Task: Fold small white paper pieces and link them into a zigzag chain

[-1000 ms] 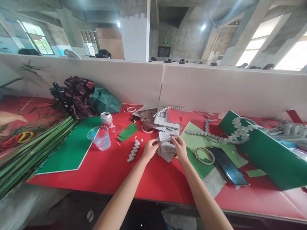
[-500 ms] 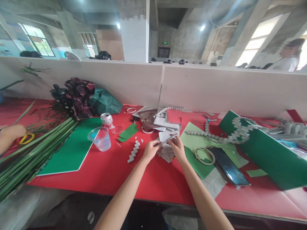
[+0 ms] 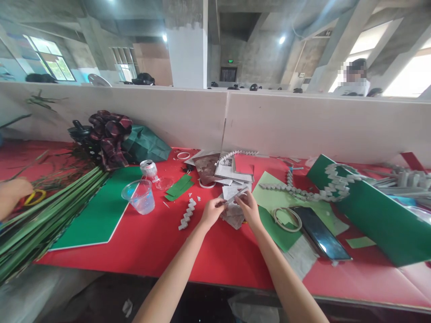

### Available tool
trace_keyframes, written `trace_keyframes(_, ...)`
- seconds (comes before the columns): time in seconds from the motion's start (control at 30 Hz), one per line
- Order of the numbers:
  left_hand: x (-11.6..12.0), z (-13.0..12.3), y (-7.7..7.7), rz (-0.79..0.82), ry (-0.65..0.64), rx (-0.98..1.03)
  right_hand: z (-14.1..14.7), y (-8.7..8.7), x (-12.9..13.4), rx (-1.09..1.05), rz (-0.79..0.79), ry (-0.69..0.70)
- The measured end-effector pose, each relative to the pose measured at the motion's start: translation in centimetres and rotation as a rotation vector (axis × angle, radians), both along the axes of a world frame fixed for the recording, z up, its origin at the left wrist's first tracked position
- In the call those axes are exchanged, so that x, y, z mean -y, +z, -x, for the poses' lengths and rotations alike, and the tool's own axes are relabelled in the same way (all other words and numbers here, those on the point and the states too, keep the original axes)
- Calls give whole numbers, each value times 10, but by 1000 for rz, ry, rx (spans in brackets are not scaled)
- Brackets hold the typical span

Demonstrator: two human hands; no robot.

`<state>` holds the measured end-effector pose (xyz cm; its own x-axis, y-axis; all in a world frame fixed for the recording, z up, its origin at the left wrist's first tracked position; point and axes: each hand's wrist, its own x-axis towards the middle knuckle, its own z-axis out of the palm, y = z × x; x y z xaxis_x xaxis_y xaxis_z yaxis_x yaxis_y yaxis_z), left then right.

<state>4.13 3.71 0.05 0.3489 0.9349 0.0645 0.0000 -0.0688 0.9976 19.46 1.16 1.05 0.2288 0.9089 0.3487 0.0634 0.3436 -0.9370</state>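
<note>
Both my hands pinch a narrow grey paper strip (image 3: 236, 196) above the red table (image 3: 222, 260). My left hand (image 3: 213, 212) grips its lower left end, and my right hand (image 3: 249, 207) grips the upper right end. Under the strip lie crumpled greyish paper pieces (image 3: 234, 218). To the left of my left hand rests a short zigzag chain of folded paper (image 3: 187, 214). Right of my right hand, a longer folded paper chain (image 3: 313, 195) runs over a light green sheet (image 3: 269, 184) and up onto a green board (image 3: 377, 220).
A clear plastic cup (image 3: 143, 199) and a can (image 3: 149, 170) stand at left, near long green leaves (image 3: 63, 206). Another person's hand (image 3: 15, 197) is at the far left, by yellow scissor handles (image 3: 35, 197). A tape roll (image 3: 287, 220) and a phone (image 3: 319, 233) lie at right.
My hands hold the strip in almost the same place. The other person's hand at far left has shifted slightly left, and a person in the background has moved left.
</note>
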Motion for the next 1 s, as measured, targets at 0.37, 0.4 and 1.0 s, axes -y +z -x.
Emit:
trace_keyframes(0.37, 1, 0, 2, -1, -1, -28, 0, 2, 1, -7, 46, -1)
trace_keyframes(0.4, 2, 0, 3, 7, 0, -23, 0, 2, 1, -5, 46, -2)
trace_keyframes(1.0, -1, 0, -1, 16, 23, -57, 3, 7, 6, 39, 62, -11)
